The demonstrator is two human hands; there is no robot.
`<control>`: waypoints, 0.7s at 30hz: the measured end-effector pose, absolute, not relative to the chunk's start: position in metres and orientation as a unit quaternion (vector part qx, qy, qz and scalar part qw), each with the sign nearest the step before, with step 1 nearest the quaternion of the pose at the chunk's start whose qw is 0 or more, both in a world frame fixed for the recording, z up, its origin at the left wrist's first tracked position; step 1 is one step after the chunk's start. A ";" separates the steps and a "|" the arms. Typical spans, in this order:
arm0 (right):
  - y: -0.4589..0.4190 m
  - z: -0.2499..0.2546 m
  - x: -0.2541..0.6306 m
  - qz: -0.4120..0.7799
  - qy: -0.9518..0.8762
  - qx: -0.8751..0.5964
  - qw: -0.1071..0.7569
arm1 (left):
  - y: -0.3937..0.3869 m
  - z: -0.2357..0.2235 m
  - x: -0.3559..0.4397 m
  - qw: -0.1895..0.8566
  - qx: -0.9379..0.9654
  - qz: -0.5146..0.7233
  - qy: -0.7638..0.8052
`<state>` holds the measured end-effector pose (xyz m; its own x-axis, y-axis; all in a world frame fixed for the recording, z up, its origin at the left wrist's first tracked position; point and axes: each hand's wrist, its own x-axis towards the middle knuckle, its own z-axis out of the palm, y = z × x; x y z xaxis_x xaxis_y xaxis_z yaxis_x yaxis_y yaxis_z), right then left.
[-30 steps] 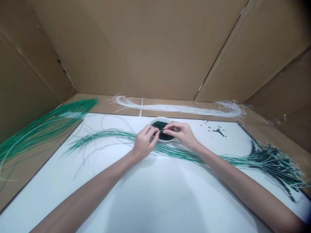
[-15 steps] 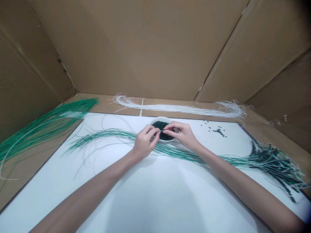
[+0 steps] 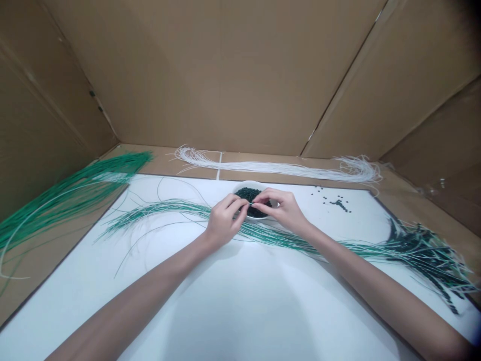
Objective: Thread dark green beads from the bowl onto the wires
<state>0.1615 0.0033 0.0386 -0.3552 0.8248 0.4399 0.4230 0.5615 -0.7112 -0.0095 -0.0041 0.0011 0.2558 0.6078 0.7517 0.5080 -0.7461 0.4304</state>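
A white bowl (image 3: 256, 217) full of small dark beads (image 3: 248, 194) stands near the far side of the white board. Over it, my left hand (image 3: 226, 216) pinches thumb and fingers together on a thin green strand (image 3: 250, 203), of which only a short bit shows. Facing it, my right hand (image 3: 282, 206) is closed in a pinch at that same bit; what sits between its fingertips is too small to make out. Beneath both hands a long bundle of green strands (image 3: 278, 238) runs across the board, its right end (image 3: 424, 250) thick with dark pieces along the strands.
White strands (image 3: 278, 168) lie in a bundle behind the board (image 3: 233, 311). More green strands (image 3: 75, 190) spread over the left edge. Loose dark beads (image 3: 338, 203) are scattered right of the bowl. Brown cardboard walls (image 3: 218, 75) enclose the back and sides.
Almost nothing differs. Both hands keep their pinch over the bowl, with only a very slight shift at the fingertips.
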 end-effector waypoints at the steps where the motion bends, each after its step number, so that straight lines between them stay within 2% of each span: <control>1: 0.003 0.039 0.162 0.250 -0.783 -0.398 0.407 | -0.004 0.001 -0.010 0.052 0.791 0.498 0.352; 21: 0.001 0.040 0.159 0.264 -0.778 -0.401 0.405 | -0.004 0.001 -0.010 0.074 0.787 0.510 0.339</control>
<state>0.1586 0.0013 0.0399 -0.3502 0.8384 0.4177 0.4105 0.5382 -0.7361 -0.0099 -0.0040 0.0011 0.2498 0.6084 0.7533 0.4581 -0.7596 0.4617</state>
